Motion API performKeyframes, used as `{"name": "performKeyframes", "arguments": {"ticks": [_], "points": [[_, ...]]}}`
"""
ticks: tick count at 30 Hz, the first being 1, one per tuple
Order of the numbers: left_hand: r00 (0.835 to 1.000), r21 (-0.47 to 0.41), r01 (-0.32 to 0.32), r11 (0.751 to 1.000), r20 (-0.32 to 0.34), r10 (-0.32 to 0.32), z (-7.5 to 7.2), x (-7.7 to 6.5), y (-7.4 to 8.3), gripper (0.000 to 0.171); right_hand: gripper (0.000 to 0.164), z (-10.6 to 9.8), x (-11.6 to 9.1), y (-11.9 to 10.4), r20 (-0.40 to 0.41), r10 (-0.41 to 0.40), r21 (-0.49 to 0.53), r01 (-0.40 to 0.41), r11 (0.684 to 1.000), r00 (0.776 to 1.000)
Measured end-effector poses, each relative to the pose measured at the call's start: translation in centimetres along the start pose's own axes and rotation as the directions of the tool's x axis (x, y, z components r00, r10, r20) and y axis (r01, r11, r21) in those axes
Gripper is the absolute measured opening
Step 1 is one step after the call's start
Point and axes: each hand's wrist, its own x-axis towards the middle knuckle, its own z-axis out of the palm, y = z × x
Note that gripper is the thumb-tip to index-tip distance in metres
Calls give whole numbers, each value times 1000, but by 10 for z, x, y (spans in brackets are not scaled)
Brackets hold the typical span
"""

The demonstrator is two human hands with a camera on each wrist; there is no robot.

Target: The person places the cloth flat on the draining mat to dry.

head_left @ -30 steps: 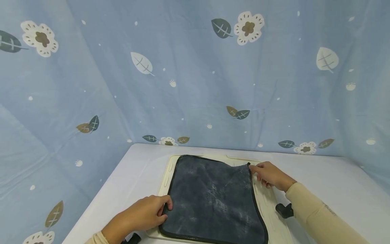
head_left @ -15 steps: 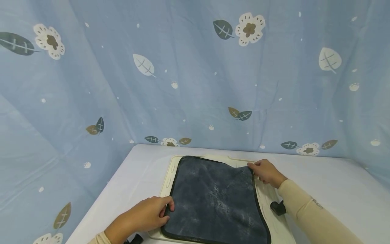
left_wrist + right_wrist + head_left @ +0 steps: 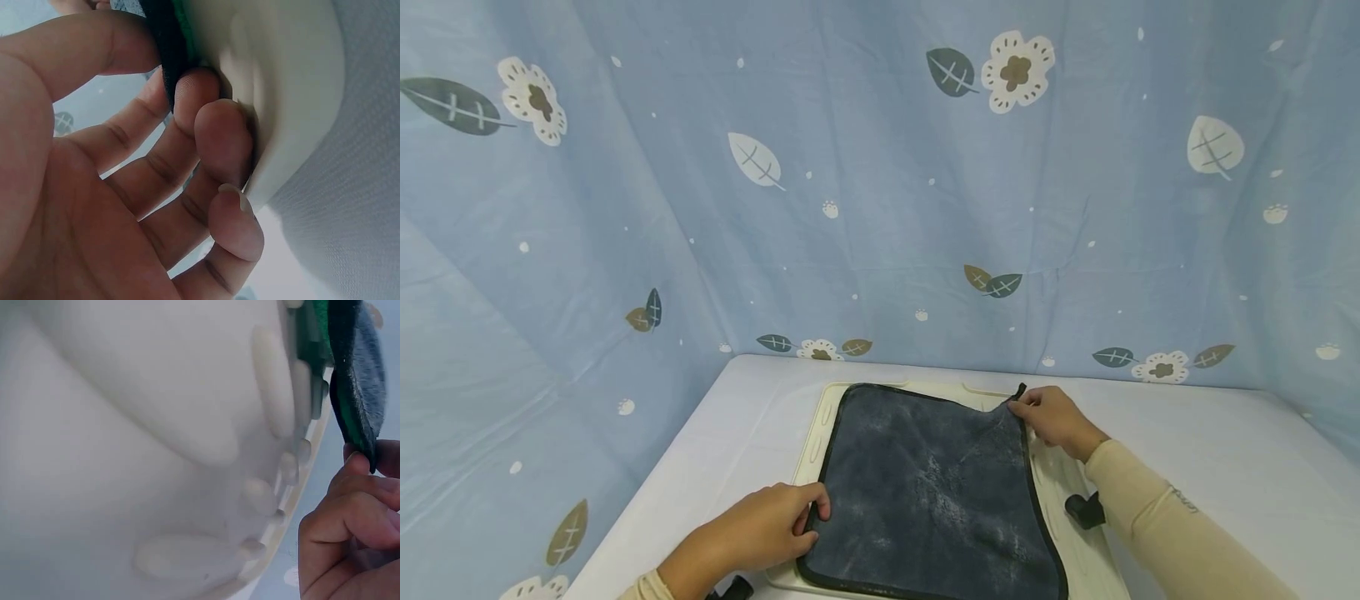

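A dark grey cloth (image 3: 925,492) with black edging lies over a cream plastic board (image 3: 811,450); it looks like a towel or soft mat. My right hand (image 3: 1054,419) pinches its far right corner between thumb and fingers, with the black tip sticking up. In the right wrist view the raised corner (image 3: 356,394) shows a green underside above the board's ridged surface. At the near left, my left hand (image 3: 775,521) pinches the cloth's left edge. Its fingertips (image 3: 224,134) are right at the board's rim in the left wrist view.
The board rests on a white-covered table (image 3: 1195,450). A patterned blue curtain (image 3: 880,208) hangs behind and to the left. Black fittings (image 3: 1086,510) show beside the right forearm and below the left hand.
My right hand has shifted slightly, and the cloth's far right corner tip now stands up above the fingers. The left hand keeps its hold. The head view has turned slightly left.
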Motion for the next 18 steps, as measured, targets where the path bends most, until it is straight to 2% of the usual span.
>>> {"name": "performKeyframes", "arguments": {"ticks": [9, 18], "points": [[1000, -9, 9, 1000, 15, -9, 0, 0, -1, 20, 22, -2, 1, -1, -37, 18, -44, -20, 999, 999], [1000, -18, 6, 1000, 15, -5, -2, 2, 2, 19, 23, -5, 7, 8, -20, 26, -91, -28, 995, 999]]}}
